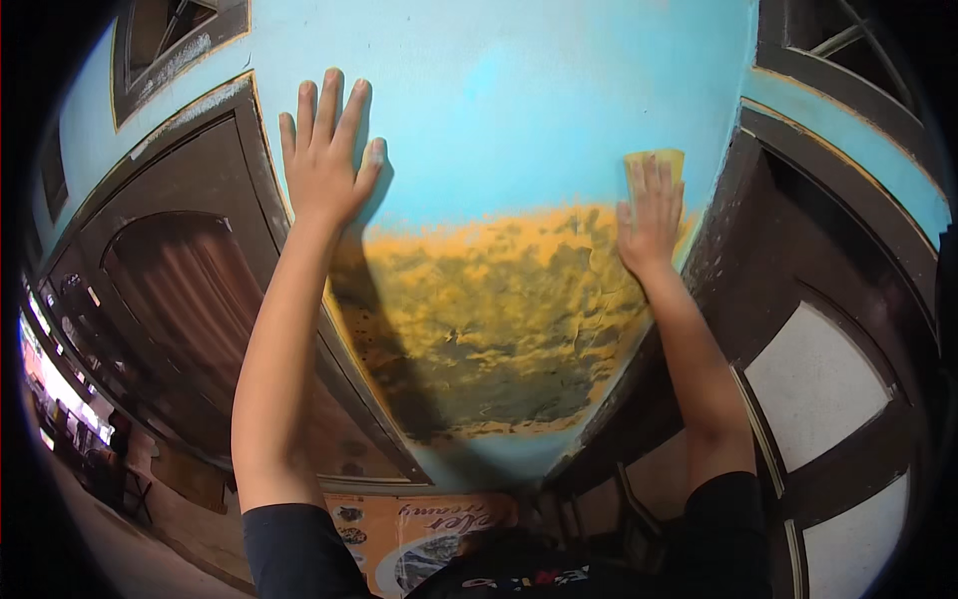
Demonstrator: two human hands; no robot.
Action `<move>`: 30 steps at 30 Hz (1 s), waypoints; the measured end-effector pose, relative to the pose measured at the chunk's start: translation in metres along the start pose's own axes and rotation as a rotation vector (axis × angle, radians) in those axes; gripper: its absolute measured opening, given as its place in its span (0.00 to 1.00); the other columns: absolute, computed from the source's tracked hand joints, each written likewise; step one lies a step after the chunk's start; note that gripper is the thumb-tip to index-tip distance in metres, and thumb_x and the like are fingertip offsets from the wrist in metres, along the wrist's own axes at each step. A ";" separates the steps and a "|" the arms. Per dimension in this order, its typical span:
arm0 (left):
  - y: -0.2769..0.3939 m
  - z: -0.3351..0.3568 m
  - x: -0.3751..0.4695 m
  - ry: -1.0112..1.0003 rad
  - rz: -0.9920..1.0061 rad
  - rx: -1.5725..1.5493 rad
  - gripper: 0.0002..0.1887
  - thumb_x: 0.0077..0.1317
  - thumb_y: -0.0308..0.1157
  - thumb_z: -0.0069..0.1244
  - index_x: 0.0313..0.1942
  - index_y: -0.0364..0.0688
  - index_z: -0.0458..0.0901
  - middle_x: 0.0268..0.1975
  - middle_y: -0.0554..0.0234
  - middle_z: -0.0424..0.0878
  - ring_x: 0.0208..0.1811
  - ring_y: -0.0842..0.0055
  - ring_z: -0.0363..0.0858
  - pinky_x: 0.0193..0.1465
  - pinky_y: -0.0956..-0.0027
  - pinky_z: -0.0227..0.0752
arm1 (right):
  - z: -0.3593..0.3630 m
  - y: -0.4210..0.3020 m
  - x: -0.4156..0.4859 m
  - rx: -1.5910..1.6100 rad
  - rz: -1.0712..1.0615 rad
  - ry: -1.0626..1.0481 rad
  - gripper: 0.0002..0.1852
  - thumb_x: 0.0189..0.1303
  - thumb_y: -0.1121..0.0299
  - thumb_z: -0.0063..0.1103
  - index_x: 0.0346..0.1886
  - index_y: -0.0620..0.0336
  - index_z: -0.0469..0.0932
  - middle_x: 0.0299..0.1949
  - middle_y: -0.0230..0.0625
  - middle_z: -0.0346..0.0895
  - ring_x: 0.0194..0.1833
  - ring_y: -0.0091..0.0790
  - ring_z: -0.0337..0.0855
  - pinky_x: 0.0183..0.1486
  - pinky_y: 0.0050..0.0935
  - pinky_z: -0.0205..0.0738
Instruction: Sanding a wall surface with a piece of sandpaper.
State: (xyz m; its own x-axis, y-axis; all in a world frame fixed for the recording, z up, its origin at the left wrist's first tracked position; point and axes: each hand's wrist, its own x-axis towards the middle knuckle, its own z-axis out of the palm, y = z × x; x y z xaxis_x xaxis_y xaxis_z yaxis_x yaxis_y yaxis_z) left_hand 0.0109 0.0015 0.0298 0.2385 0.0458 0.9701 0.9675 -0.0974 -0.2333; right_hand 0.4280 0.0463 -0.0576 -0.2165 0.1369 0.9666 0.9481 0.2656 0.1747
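Observation:
Before me is a light-blue painted wall [509,135] with a wide patch of orange and dark, mottled, flaking paint [479,322] across its lower part. My left hand [325,165] lies on the blue paint at the left, fingers spread and holding nothing. Flat under my right hand [651,217] is a yellow sheet [662,159], possibly sandpaper, pressed to the wall near its right edge. That hand covers most of the sheet and looks blurred. It is just above and beside the right end of the patch.
A dark wooden door [150,195] with a curtained panel stands left of the wall. On the right is a dark door frame [846,157] and a door with white panels [816,382]. An orange printed banner [382,517] with writing is low down, near my body.

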 end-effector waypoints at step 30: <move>0.004 0.000 -0.046 -0.075 0.004 0.004 0.32 0.69 0.47 0.40 0.73 0.55 0.61 0.78 0.60 0.52 0.79 0.56 0.44 0.76 0.40 0.37 | -0.009 0.025 0.080 0.058 -0.003 0.181 0.29 0.72 0.57 0.42 0.74 0.51 0.58 0.77 0.35 0.50 0.77 0.46 0.47 0.77 0.56 0.34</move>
State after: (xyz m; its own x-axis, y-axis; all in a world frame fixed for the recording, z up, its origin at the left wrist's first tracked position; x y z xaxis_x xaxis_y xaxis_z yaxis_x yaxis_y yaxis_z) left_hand 0.0039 -0.0008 -0.0158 0.2478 0.1203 0.9613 0.9668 -0.0942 -0.2374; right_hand 0.4368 0.0557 0.0254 -0.1693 -0.0364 0.9849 0.9312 0.3214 0.1720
